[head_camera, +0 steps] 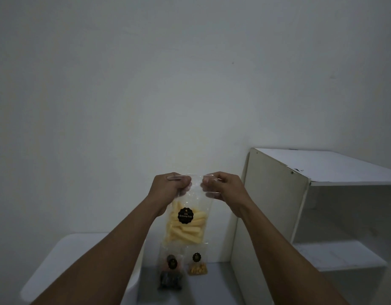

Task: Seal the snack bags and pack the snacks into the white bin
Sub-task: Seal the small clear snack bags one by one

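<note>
Two hands, left hand [168, 190] and right hand [225, 190], pinch the stick-snack bag [185, 219] top, mid-seal; next: press along strip, then white bin [80, 260].

Bare left hand [168, 190], bare right hand [226, 190], bare forearms [115, 249]

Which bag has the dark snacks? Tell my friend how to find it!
Find the tall white shelf unit on the right, then look left to two small clear bags on the grey surface beside it. Pick the left bag, closest to the white bin. Its snacks are dark, almost black, while its neighbour holds golden bits and the big bag held up above holds pale sticks.
</note>
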Available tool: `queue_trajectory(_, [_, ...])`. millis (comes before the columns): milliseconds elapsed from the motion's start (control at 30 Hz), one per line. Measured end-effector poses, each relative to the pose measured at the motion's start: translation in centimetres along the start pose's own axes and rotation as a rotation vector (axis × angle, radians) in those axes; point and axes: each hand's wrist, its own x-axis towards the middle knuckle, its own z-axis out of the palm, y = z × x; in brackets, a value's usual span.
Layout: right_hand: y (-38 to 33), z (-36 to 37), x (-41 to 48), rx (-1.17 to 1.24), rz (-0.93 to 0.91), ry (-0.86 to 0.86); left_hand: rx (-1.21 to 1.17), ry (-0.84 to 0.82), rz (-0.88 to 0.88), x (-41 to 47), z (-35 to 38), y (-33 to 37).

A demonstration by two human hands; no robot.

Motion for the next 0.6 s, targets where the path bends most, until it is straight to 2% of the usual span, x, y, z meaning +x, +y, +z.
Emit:
queue_trajectory(100, [-0.1,0.3,0.0,-0.002,-0.02,0.026,-0.002,0.022,0.012,-0.1,0.4,-0.3])
queue_trajectory(267, [-0.3,-0.2,0.3,-0.09,-0.063,0.114,-0.156,-0.028,-0.059,0.0,0.3,-0.2])
queue_trajectory(433, [0.1,-0.6,-0.2,-0.018,0.013,0.045,-0.083,0.007,0.007,0.2,0.1,0.0])
queue_trajectory(500, [0.1,-0.1,-0.2,-0.06,0.007,0.02,-0.059,0.015,0.028,0.1,0.5,0.0])
queue_trajectory(600, [0.0,0.3,0.3,-0.094,-0.041,0.09,-0.065,-0.031,0.025,-0.3,1.1,0.1])
